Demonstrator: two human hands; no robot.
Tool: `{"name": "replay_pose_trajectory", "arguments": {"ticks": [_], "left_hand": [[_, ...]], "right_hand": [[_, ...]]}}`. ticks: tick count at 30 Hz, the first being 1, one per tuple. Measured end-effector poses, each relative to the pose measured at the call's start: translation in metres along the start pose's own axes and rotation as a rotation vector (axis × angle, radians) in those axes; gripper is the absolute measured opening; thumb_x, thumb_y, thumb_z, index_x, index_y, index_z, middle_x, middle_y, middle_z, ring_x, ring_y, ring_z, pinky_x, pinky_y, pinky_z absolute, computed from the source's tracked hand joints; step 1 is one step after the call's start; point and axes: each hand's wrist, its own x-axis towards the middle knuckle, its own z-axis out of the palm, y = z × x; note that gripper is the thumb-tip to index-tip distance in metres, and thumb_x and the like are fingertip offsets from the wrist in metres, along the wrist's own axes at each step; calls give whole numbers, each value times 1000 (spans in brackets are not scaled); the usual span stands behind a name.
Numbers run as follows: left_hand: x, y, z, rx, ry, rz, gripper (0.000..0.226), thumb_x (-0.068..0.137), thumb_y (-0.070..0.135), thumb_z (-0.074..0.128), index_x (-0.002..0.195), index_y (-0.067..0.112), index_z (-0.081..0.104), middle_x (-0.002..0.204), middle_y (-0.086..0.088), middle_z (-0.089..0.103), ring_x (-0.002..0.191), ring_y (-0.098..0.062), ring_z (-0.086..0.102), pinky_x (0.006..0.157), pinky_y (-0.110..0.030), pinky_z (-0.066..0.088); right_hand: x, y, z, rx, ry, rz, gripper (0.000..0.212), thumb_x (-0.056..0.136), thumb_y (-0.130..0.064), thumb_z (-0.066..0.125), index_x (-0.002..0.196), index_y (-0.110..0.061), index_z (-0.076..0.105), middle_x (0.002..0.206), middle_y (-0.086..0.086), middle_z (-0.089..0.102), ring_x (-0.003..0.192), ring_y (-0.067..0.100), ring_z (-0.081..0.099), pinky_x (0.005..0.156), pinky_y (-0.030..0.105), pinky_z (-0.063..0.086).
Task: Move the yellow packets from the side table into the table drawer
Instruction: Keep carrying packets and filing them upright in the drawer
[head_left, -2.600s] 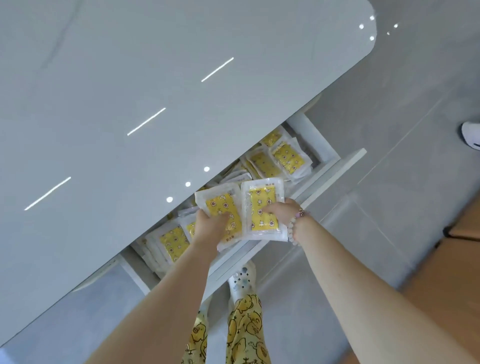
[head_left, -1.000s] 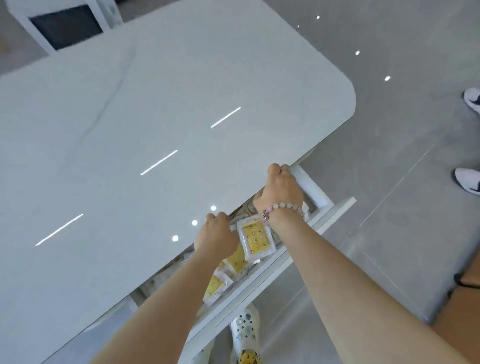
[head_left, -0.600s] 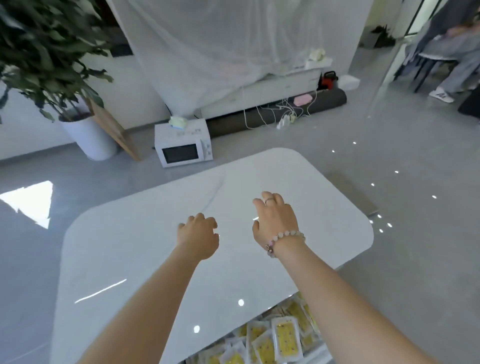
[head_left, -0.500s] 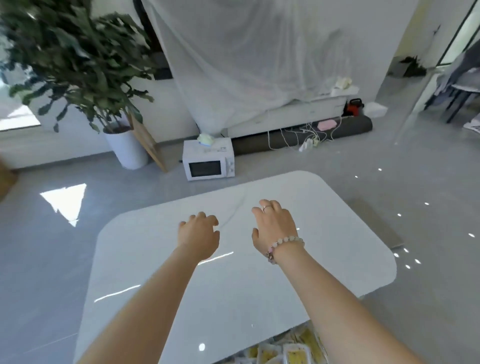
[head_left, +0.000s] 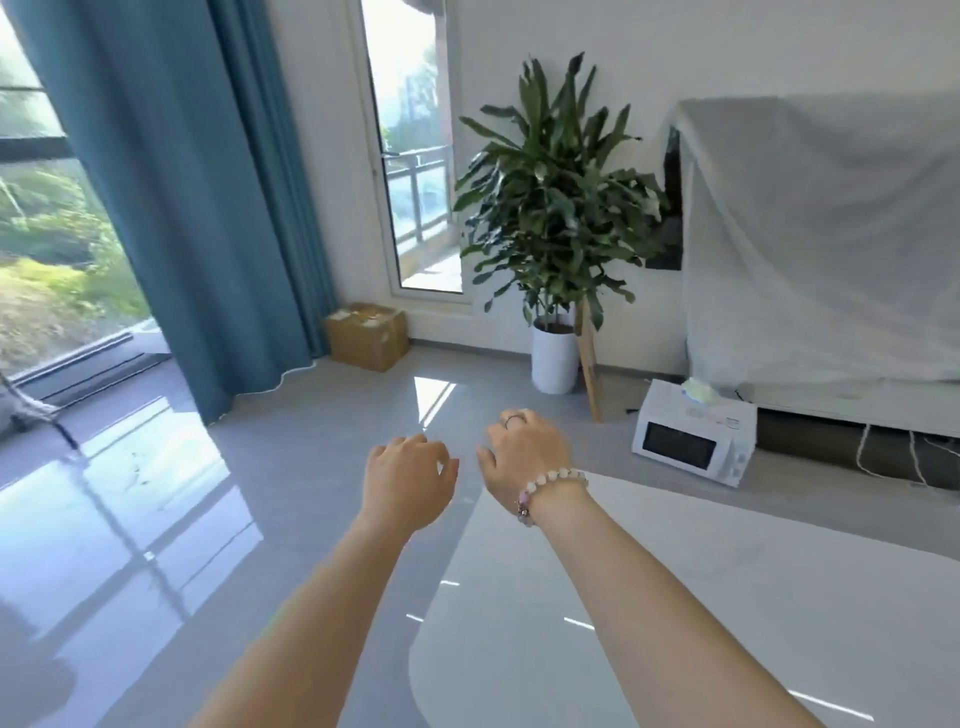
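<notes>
Both my hands are raised in front of me and hold nothing. My left hand hangs over the grey floor just left of the white table, fingers loosely curled. My right hand, with a ring and a bead bracelet, hovers above the table's far left corner, fingers relaxed. The drawer, the yellow packets and the side table are out of view.
A white microwave sits on the floor beyond the table. A potted plant in a white pot stands by the wall, a cardboard box near the blue curtain. A white sheet covers furniture at right.
My hands let go of the packets in the drawer and rose empty above the table. My view swung up and to the left, so the drawer and packets dropped out of sight.
</notes>
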Motion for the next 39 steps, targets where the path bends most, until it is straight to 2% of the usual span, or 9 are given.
{"name": "replay_pose_trajectory", "arguments": {"ticks": [8, 11, 16, 21, 25, 32, 39], "left_hand": [[-91, -213, -84, 178, 18, -436, 37, 98, 39, 33, 114, 24, 63, 116, -1, 62, 110, -22, 53, 93, -34, 35], [-128, -284, -125, 229, -12, -564, 40, 98, 41, 30, 115, 23, 62, 119, -4, 61, 115, -24, 49, 92, -35, 34], [-189, -380, -181, 270, 58, -715, 39, 97, 41, 33, 114, 21, 62, 119, -5, 61, 111, -25, 53, 88, -35, 40], [-269, -447, -205, 282, 66, -881, 37, 97, 39, 34, 118, 18, 57, 120, -7, 58, 111, -26, 52, 87, -35, 42], [-331, -488, -223, 318, 110, -1011, 36, 98, 38, 35, 114, 16, 57, 117, -9, 59, 110, -27, 52, 88, -36, 41], [-442, -547, -245, 418, 55, -1295, 38, 98, 39, 32, 117, 17, 57, 121, -6, 58, 115, -26, 49, 88, -36, 39], [-555, -605, -266, 457, 91, -1557, 35, 99, 34, 31, 108, 14, 59, 110, -6, 63, 103, -24, 54, 75, -32, 39]], "right_hand": [[29, -234, 4, 81, -3, -398, 43, 99, -34, 29, 123, -10, 56, 136, 11, 48, 123, 27, 42, 101, 37, 32], [27, -317, 4, 79, 8, -509, 43, 99, -35, 28, 122, -11, 55, 132, 10, 50, 121, 25, 42, 98, 37, 33], [19, -442, 2, 104, 40, -654, 45, 99, -38, 29, 125, -12, 54, 133, 9, 50, 124, 25, 42, 100, 38, 34], [-3, -555, 2, 136, 53, -844, 44, 99, -37, 29, 121, -11, 56, 128, 10, 53, 119, 26, 45, 95, 39, 36], [-26, -632, 6, 166, 21, -1000, 45, 99, -36, 27, 120, -10, 57, 130, 10, 52, 120, 27, 45, 97, 41, 35], [-76, -765, 15, 225, -30, -1291, 45, 100, -38, 27, 120, -10, 56, 125, 10, 53, 119, 26, 45, 95, 39, 36], [-128, -898, 37, 306, -138, -1551, 44, 100, -37, 27, 122, -11, 54, 127, 8, 51, 120, 24, 44, 94, 37, 35]]}}
